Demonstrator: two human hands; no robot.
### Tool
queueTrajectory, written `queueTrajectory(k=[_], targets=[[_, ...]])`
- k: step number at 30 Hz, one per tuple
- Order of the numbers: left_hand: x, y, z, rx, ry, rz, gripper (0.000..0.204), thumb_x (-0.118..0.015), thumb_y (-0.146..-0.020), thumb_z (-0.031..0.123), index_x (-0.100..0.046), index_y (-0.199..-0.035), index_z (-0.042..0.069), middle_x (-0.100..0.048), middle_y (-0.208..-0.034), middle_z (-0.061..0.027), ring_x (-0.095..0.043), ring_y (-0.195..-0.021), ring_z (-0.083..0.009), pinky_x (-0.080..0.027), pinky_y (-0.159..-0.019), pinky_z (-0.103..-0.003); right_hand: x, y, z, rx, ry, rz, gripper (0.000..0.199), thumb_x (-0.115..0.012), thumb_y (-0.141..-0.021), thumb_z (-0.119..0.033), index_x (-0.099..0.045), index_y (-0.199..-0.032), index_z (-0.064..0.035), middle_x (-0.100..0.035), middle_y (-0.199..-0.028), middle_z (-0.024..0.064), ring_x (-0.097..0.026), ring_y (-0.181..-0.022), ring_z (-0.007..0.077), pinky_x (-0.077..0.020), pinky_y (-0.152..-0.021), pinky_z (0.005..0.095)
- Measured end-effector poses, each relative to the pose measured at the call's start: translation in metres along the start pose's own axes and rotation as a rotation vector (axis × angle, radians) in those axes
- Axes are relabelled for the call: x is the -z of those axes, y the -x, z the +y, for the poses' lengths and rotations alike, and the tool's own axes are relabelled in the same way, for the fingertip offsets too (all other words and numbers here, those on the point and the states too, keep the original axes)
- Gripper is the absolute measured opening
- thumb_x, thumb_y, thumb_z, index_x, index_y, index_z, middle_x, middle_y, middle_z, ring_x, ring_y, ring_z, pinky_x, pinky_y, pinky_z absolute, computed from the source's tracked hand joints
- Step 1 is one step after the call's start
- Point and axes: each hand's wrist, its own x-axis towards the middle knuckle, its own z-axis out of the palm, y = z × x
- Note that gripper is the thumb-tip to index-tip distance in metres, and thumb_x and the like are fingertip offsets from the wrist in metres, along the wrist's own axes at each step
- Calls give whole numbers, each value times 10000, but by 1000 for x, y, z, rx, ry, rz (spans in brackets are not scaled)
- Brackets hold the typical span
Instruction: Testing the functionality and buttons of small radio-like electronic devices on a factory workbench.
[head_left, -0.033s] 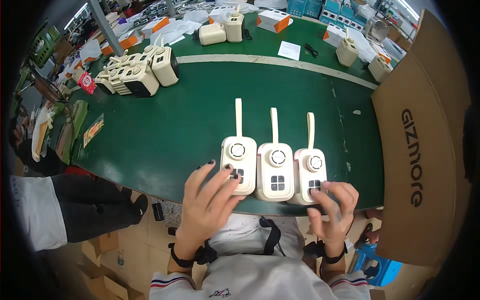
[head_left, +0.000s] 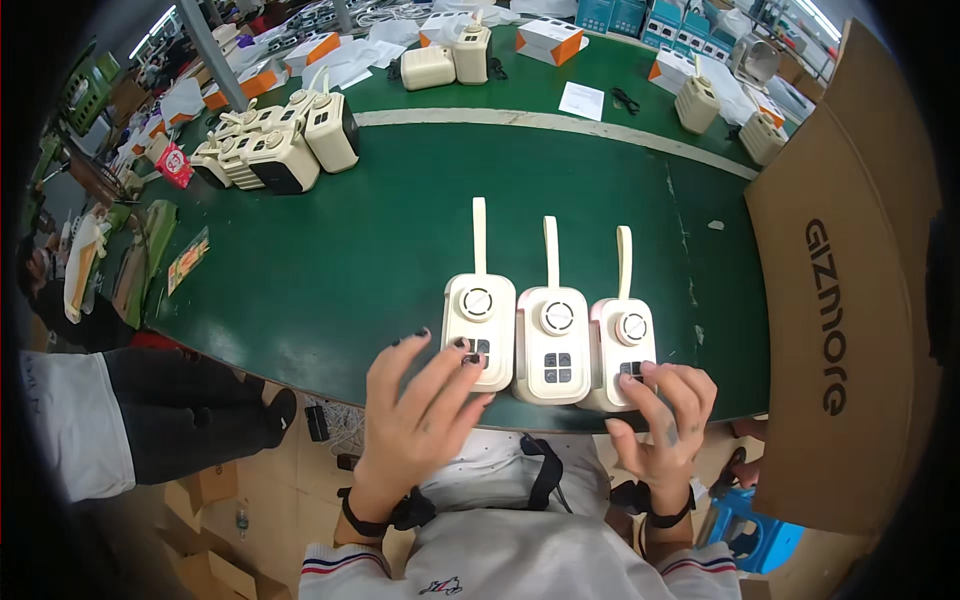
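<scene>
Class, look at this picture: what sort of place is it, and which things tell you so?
Most likely a factory assembly or testing bench. Three matching cream radios lie in a row on a long green table, more of the same stand in a batch further along, and a big cardboard box waits beside it.

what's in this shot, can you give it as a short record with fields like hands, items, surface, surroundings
left hand: left hand with fingertips on the buttons of the left cream device
right hand: right hand with fingertips on the buttons of the right cream device
items: three cream devices side by side, each with a round dial and an upright strap; the middle cream device is untouched
surface: green table
surroundings: cardboard box at right; cluster of similar cream units at far left; another person's leg at lower left
</scene>
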Motion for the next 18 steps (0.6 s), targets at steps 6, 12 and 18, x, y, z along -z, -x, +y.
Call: queueTrajectory(k=[6,12,18], targets=[[14,-10,21,7,-208,-127,516,-761,-630,200,-614,-1094,29,-549,-1132,-108,-505,-1061,-323,-414,-851,-444,7,-6,-8,20,137,-129,393,-704,-754,-358,-671,-1032,-82,-584,-1078,34,-495,-951,235,-357,-845,406],[13,-15,23,6,-241,-149,499,-743,-634,190,-609,-1086,27,-548,-1104,-103,-503,-1059,-310,-399,-860,-449,6,-8,-9,-15,129,-122,390,-708,-746,-325,-668,-1025,-56,-598,-1040,42,-512,-935,222,-361,-846,408],[13,-25,31,54,-226,-134,502,-739,-633,203,-611,-1086,29,-554,-1109,-89,-492,-1062,-301,-388,-871,-463,7,-10,-6,0,116,-124,352,-703,-750,-295,-674,-1005,-56,-607,-1046,43,-520,-929,222,-361,-866,408]])
